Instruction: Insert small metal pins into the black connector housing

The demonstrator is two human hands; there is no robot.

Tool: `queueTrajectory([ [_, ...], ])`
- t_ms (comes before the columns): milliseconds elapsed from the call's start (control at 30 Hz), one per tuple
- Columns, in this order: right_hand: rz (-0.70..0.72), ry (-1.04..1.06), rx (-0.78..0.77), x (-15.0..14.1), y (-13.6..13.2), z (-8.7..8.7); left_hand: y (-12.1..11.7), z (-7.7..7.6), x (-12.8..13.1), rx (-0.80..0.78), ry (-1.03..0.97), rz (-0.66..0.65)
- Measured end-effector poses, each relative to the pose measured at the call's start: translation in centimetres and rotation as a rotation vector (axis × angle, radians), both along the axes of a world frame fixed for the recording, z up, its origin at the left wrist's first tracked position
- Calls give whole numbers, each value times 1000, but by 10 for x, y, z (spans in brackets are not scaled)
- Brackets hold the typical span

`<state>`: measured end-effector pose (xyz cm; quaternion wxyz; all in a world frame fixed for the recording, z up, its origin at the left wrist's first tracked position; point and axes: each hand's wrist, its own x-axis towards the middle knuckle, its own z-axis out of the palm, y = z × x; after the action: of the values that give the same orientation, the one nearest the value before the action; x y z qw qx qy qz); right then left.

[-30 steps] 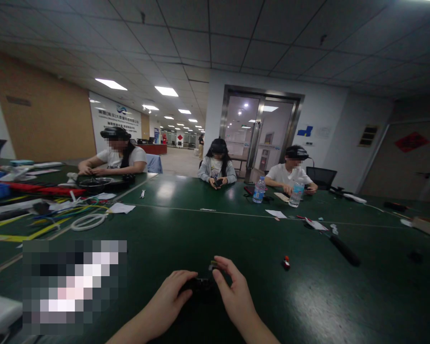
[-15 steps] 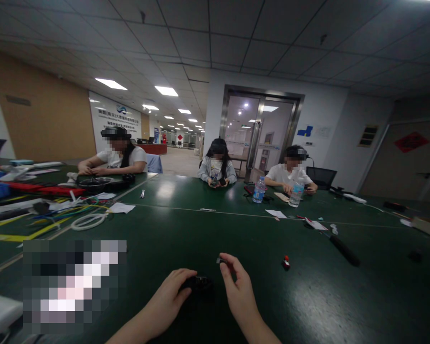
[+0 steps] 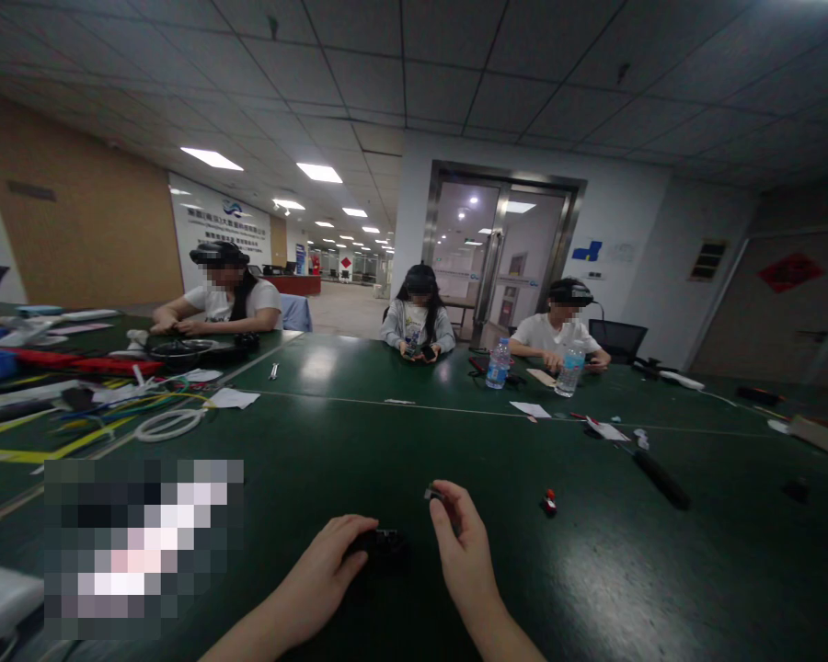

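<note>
My left hand [image 3: 327, 565] is closed on the left end of a small black device [image 3: 387, 542] on the green table; its exact kind is hard to make out in the dark. A few metallic details show on its upper side. To its right, my right hand [image 3: 461, 542] is raised, pinching a small grey piece [image 3: 430, 494] between thumb and fingertips. That piece is apart from the black device and too small to name. Right of my hands lies a small red and white object [image 3: 549, 502].
Across the green table [image 3: 304, 469] sit three people. Two water bottles [image 3: 498, 364] [image 3: 569, 370] stand before the right-hand one. A black-handled tool [image 3: 661, 480] lies at right. Cables, a coiled white hose [image 3: 170, 425] and papers [image 3: 233, 398] crowd the left. Part of the lower left is pixelated.
My right hand has shifted slightly to the right with the small grey piece, a little farther from the black device. My left hand holds the device in the same place.
</note>
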<state>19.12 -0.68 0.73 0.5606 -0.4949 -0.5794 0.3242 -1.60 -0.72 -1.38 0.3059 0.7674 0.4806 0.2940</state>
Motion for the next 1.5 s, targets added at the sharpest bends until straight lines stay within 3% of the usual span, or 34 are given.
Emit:
queueTrajectory([
  [767, -24, 15, -17, 0, 4, -8, -4, 11, 4, -7, 16, 14],
  [1233, -89, 102, -138, 8, 14, -18, -3, 8, 1, -18, 20, 4],
  [1500, -50, 159, -176, 9, 15, -19, -7, 19, 4, -64, 25, 15],
])
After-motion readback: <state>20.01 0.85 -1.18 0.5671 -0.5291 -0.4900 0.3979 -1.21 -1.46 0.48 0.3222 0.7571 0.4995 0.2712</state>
